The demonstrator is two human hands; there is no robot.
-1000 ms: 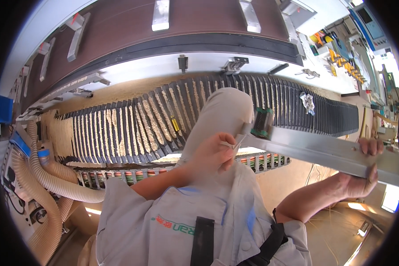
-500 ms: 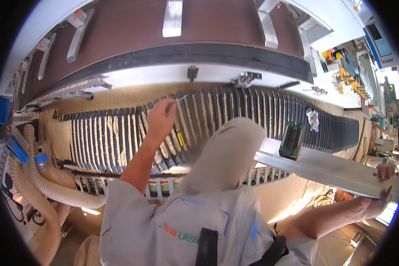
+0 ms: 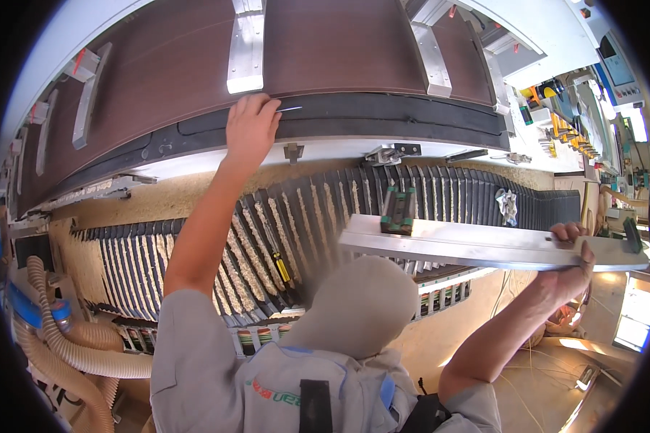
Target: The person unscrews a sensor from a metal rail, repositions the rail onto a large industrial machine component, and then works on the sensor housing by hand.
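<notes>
My left hand [image 3: 253, 124] is closed on a thin silvery rod [image 3: 290, 109], whose exact kind I cannot make out. The hand is at the black strip [image 3: 354, 115] along the near edge of a brown machine bed [image 3: 325, 54], just below a metal bracket [image 3: 246, 54]. With my right hand [image 3: 572, 252] I grip a long aluminium beam [image 3: 469, 244] near its right end, thumb and fingers on opposite edges. A green-and-black block [image 3: 398, 211] sits on the beam's left part; a second dark block [image 3: 633, 235] is near its right end.
Below the bed runs a ribbed black bellows [image 3: 325, 206] filled with wood dust. On it lie a yellow-and-black tool [image 3: 282, 267] and a crumpled silvery piece [image 3: 507, 206]. Ribbed hoses [image 3: 87, 353] stand at left, yellow-handled tools [image 3: 574, 137] at right. My grey-clothed knee [image 3: 361, 303] juts forward.
My left hand has moved forward with the rod, from above the bellows to the black strip of the bed. My right hand has brought the beam leftward. The whole view has shifted.
</notes>
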